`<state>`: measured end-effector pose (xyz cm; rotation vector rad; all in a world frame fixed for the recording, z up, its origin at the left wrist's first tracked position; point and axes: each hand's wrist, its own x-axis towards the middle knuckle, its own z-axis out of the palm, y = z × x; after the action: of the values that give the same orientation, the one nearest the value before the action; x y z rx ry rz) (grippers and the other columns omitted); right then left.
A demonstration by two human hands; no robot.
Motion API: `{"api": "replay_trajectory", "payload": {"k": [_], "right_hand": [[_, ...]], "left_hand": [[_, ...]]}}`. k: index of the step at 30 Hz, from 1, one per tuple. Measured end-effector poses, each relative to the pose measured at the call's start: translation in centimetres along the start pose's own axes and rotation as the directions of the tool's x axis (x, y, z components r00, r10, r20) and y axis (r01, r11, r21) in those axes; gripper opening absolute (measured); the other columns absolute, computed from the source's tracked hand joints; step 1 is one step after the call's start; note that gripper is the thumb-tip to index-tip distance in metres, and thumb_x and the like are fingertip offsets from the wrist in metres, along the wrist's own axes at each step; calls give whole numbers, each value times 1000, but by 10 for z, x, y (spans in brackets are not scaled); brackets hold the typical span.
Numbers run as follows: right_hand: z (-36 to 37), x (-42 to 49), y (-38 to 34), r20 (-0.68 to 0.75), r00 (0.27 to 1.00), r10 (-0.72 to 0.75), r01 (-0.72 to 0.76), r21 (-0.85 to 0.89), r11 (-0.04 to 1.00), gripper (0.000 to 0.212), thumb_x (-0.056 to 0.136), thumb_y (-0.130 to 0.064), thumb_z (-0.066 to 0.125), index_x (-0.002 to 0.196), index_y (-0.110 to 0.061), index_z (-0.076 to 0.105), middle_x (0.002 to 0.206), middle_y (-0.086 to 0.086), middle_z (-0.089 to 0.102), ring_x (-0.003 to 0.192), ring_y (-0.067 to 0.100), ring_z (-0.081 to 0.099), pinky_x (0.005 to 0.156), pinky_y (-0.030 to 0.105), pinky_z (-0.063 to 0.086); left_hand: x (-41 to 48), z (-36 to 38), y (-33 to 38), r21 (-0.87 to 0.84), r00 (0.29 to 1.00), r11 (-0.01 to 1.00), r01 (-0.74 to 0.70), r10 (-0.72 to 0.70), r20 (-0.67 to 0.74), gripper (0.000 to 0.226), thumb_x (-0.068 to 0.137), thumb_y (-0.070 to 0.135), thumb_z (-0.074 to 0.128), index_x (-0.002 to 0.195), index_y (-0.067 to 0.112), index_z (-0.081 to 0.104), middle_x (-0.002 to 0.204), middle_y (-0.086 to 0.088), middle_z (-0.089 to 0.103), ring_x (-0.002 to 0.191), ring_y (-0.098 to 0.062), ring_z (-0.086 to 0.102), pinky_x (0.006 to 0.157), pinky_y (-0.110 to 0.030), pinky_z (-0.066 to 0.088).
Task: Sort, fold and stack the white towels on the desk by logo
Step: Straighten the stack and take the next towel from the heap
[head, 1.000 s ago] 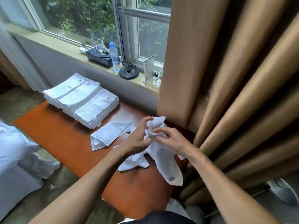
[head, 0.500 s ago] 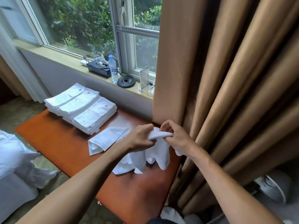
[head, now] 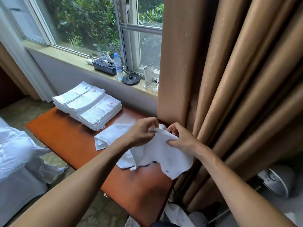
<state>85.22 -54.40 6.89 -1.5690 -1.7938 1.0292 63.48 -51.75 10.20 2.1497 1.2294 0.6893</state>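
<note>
Both hands were raised over the right end of the worktop (head: 65, 136), holding one white towel (head: 164, 154) by its upper edge. The left hand (head: 144, 130) had its fingers curled and pinched the edge at the top. The right hand (head: 182, 138), just beside it, pinched the same edge between thumb and fingers. The towel hung down from the two hands in a loose, uneven sheet, its lower part resting at the worktop's right edge by the curtain (head: 229, 79). A small dark logo (head: 167, 171) showed near its lower right corner. More white cloth (head: 126, 161) lay on the worktop under the held towel; whether it was a separate towel could not be told.

Just left of the hands lay another towel, loosely folded (head: 111, 136), flat on the worktop. Beyond it, at the far left end, stood neat piles of folded towels (head: 88, 104) side by side. The nearest pile bore a red logo (head: 111, 103), the next one also a red logo (head: 94, 91), and the farthest a blue logo (head: 86, 87).

On the window sill (head: 65, 56) behind the worktop stood a black box (head: 104, 67), a water bottle (head: 118, 66), a round black disc (head: 131, 78) and a clear card stand (head: 148, 76). White bedding (head: 13, 153) showed at the left.
</note>
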Motion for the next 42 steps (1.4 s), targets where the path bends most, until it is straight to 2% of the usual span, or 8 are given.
{"api": "replay_trajectory", "payload": {"k": [4, 9, 16, 22, 28, 32, 36, 42], "right_hand": [[0, -10, 8, 45, 999, -16, 16, -1, 1000, 19, 84, -7, 67, 93, -22, 61, 84, -10, 59, 71, 1, 52, 70, 23, 45], [6, -19, 21, -72, 996, 43, -50, -95, 994, 15, 88, -18, 73, 85, -21, 59, 68, -9, 52, 60, 6, 44, 62, 28, 39], [15, -29, 22, -131, 991, 8, -37, -221, 975, 24, 98, -38, 61, 83, -21, 53, 77, -6, 59, 71, 16, 54, 70, 40, 45], [34, -39, 15, -124, 991, 58, -53, 43, 998, 18, 99, -35, 65, 86, -25, 57, 71, 2, 71, 61, 11, 63, 52, 30, 46], [51, -51, 13, -74, 988, 133, -98, 356, 929, 4, 101, -19, 65, 99, -17, 62, 83, 22, 70, 62, 19, 64, 48, 30, 51], [50, -58, 17, -40, 986, 160, -123, 466, 876, 12, 100, -6, 63, 109, -13, 60, 88, 13, 70, 63, 12, 69, 50, 26, 53], [47, -61, 18, -64, 983, 169, -117, 486, 866, 18, 99, -3, 65, 114, -11, 57, 89, 15, 70, 59, 10, 67, 50, 24, 53], [48, -62, 14, -79, 980, 185, -119, 511, 851, 18, 99, -6, 67, 115, -6, 58, 80, 6, 69, 60, 9, 70, 50, 23, 53]], "left_hand": [[-8, 1, -3, 46, 999, 999, -8, 10, -45, 15, 83, 3, 62, 87, 17, 66, 76, 3, 53, 72, -15, 49, 69, -35, 46], [-19, 7, -12, 115, 979, 984, 134, -114, -169, 10, 88, 13, 69, 92, 17, 61, 78, 5, 55, 78, -24, 57, 61, -31, 36], [-24, 21, -18, 48, 894, 916, 398, -375, -246, 42, 90, 44, 71, 70, 20, 43, 67, 6, 51, 63, -11, 47, 54, -31, 31], [-25, 58, -6, -394, 787, 764, 511, -600, -143, 30, 95, 30, 65, 81, 16, 43, 71, -7, 55, 50, -13, 58, 40, -27, 46], [-29, 93, 9, -692, 745, 518, 503, -666, 43, 28, 95, 32, 67, 99, 13, 47, 94, -15, 68, 69, -15, 70, 54, -29, 58], [-34, 98, 12, -749, 771, 475, 462, -633, 74, 31, 88, 31, 70, 105, 16, 50, 100, -10, 67, 62, -4, 71, 54, -26, 57], [-39, 100, 9, -717, 781, 503, 483, -617, 93, 27, 90, 3, 62, 110, 18, 52, 108, -11, 65, 76, -11, 72, 61, -29, 59], [-43, 102, 16, -708, 793, 527, 470, -605, 75, 34, 90, -2, 59, 119, 14, 52, 110, -14, 64, 79, -14, 70, 60, -24, 57]]}}
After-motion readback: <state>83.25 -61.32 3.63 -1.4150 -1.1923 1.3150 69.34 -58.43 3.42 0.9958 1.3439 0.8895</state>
